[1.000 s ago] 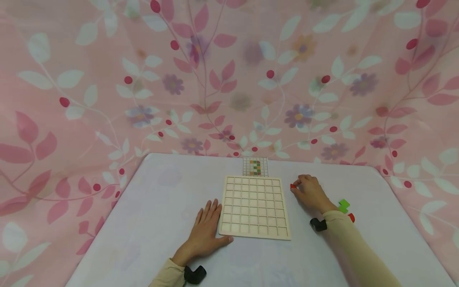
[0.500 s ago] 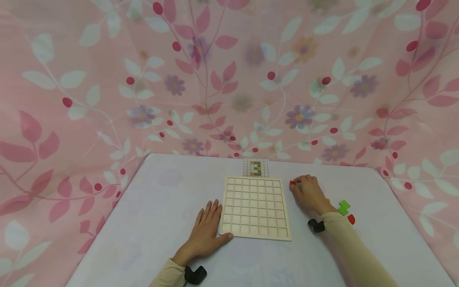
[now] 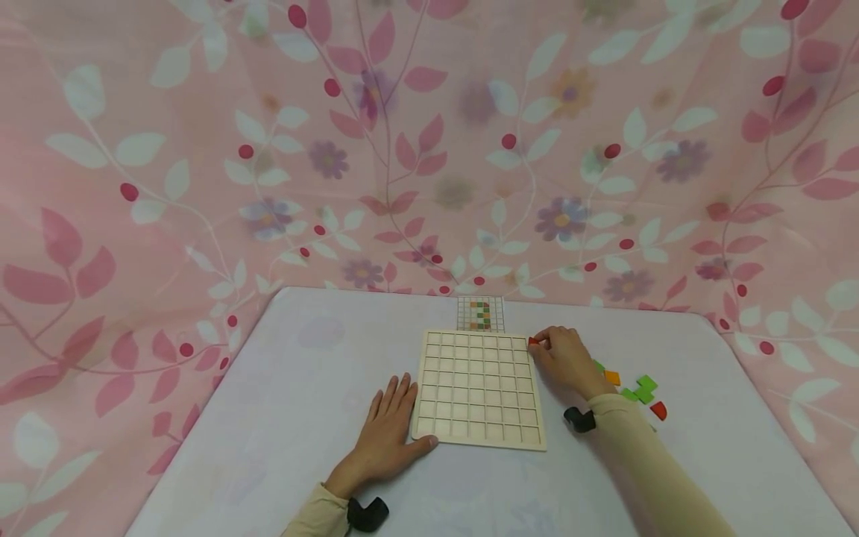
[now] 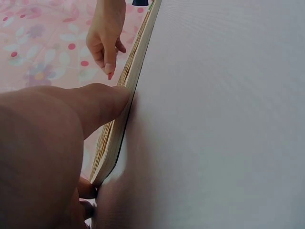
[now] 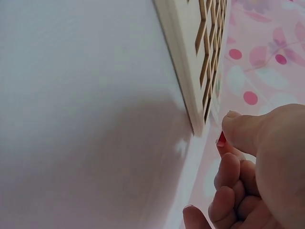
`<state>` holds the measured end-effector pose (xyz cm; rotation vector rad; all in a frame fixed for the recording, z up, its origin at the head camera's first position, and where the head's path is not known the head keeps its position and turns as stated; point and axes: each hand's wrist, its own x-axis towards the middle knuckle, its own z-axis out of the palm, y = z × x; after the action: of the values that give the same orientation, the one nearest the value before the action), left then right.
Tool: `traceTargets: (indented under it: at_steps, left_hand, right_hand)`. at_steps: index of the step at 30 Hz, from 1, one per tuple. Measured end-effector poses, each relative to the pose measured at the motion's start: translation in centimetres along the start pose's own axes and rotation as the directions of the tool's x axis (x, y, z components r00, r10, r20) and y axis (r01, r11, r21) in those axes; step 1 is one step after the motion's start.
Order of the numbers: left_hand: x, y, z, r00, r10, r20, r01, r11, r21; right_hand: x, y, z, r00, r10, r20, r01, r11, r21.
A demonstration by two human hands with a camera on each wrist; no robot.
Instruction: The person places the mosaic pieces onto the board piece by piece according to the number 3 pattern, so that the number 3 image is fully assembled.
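Right hand (image 3: 564,359): pinching small red piece (image 3: 533,341) at far right corner of wooden grid board (image 3: 478,388); left hand (image 3: 388,429): flat, fingers straight, against board's near left edge

Pale wood, pink florals

Cream wooden grid board (image 3: 478,388), white table (image 3: 295,388), pink leaf-and-flower curtain (image 3: 403,149); red piece (image 3: 533,341), green and orange pieces (image 3: 634,389).
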<state>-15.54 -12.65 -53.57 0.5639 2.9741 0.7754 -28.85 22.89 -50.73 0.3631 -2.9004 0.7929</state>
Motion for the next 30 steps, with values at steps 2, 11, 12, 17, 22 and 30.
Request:
traceTargets:
  at_steps: [2, 11, 12, 17, 22, 30]
  left_hand:
    - [0.0, 0.0, 0.0, 1.0, -0.003, 0.002, 0.003, 1.0, 0.0]
    - [0.0, -0.1, 0.0, 1.0, -0.005, 0.012, 0.004, 1.0, 0.007]
    - [0.0, -0.1, 0.0, 1.0, -0.004, 0.01, 0.004, 1.0, 0.006]
    - [0.0, -0.2, 0.0, 1.0, -0.002, 0.005, 0.002, 1.0, 0.012]
    - [0.0, -0.1, -0.1, 1.0, -0.008, 0.01, 0.008, 1.0, 0.015]
    - [0.1, -0.2, 0.0, 1.0, 0.0, 0.004, 0.0, 0.999, 0.034]
  right_hand:
    - [0.1, -0.4, 0.1, 1.0, 0.0, 0.005, 0.0, 1.0, 0.017]
    - [1.0, -1.9, 0.8, 0.998, 0.027, 0.06, -0.031, 0.998, 0.061]
    - [1.1, -2.0, 0.9, 0.997, 0.033, 0.067, -0.038, 0.997, 0.067]
    - [1.4, -2.9, 1.3, 0.995, 0.023, 0.092, -0.032, 0.995, 0.097]
    - [1.7, -3.7, 1.8, 0.994, -0.015, 0.108, 0.005, 0.995, 0.1]
    - [2.0, -4.5, 2.5, 0.992, -0.049, 0.119, 0.035, 0.993, 0.113]
